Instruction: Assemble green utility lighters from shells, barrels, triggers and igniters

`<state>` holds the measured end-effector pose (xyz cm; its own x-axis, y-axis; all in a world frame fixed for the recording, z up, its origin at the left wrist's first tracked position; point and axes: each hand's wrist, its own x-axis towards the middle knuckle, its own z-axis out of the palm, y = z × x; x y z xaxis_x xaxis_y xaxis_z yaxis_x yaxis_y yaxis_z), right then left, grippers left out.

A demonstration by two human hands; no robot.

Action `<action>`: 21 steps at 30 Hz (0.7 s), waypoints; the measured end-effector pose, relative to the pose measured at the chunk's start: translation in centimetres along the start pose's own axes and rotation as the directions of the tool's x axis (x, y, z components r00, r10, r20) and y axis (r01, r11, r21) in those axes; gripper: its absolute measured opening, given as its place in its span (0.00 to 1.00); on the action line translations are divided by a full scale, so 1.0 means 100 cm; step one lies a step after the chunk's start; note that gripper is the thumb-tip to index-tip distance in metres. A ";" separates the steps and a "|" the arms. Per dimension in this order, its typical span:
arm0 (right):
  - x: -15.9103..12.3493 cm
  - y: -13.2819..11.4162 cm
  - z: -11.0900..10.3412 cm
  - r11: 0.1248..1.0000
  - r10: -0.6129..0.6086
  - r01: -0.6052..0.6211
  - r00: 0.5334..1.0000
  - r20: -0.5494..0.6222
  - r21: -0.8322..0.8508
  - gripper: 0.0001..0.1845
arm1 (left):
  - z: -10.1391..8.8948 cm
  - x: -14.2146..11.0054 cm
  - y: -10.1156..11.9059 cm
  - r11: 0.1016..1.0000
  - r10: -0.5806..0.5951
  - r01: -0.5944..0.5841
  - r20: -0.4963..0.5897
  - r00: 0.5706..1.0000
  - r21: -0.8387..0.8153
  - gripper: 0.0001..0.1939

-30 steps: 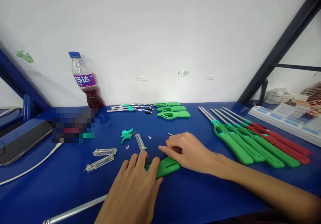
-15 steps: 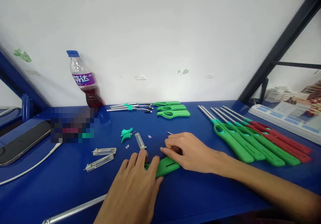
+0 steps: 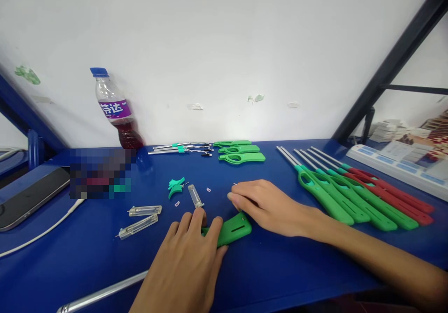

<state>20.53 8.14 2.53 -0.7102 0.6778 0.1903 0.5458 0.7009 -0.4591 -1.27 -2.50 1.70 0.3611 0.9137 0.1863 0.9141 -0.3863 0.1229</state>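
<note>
My left hand (image 3: 187, 252) is closed over a green long-nosed lighter (image 3: 235, 229) that lies on the blue table. Its metal tube (image 3: 105, 290) sticks out past my wrist toward the lower left, and the palm hides the middle. My right hand (image 3: 259, 205) is just beyond the lighter's butt end, not touching it. Its thumb and fingers are pinched together, and a thin metal tip (image 3: 235, 183) shows above the knuckles; what it belongs to is hidden. Nearby lie clear plastic fuel tanks (image 3: 145, 210), teal triggers (image 3: 176, 187) and tiny pale pieces (image 3: 208, 189).
Metal tubes with wires (image 3: 171, 151) and green handle shells (image 3: 241, 157) lie along the wall. Several green lighters (image 3: 325, 198) and red lighters (image 3: 395, 194) are lined up at right, beside a power strip (image 3: 395, 168). A drink bottle (image 3: 114, 110), phone (image 3: 35, 198) and white cable (image 3: 42, 238) occupy the left.
My right hand has drawn back slightly up and right from the lighter's butt end, which is now uncovered. The left hand holds the lighter in about the same place.
</note>
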 end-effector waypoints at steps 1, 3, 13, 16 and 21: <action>0.000 0.001 -0.004 1.000 0.018 -0.018 1.000 -0.023 -0.010 0.23 | 0.000 0.000 0.001 1.000 -0.003 0.003 -0.002 1.000 -0.006 0.16; -0.001 0.005 -0.011 0.996 0.074 -0.078 0.993 -0.088 -0.044 0.21 | 0.001 0.000 0.001 1.000 -0.005 0.005 -0.008 1.000 -0.023 0.16; -0.012 0.042 -0.005 0.964 0.203 -0.220 0.972 -0.120 -0.151 0.16 | 0.003 0.000 -0.005 0.997 0.062 -0.060 -0.031 0.998 0.044 0.20; -0.013 0.033 -0.005 0.975 0.169 -0.184 0.979 -0.118 -0.128 0.14 | 0.009 -0.001 -0.008 0.992 0.102 -0.095 -0.083 0.991 0.080 0.18; -0.012 0.015 -0.019 0.992 0.110 -0.119 0.973 -0.205 -0.032 0.15 | 0.014 0.002 -0.009 0.975 0.182 -0.160 -0.144 0.973 0.153 0.19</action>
<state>23.08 8.80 3.29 -0.5397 0.7816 0.3129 0.6401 0.6224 -0.4505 -1.77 -1.78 0.25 0.4909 0.8006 0.3435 0.8621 -0.5033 -0.0589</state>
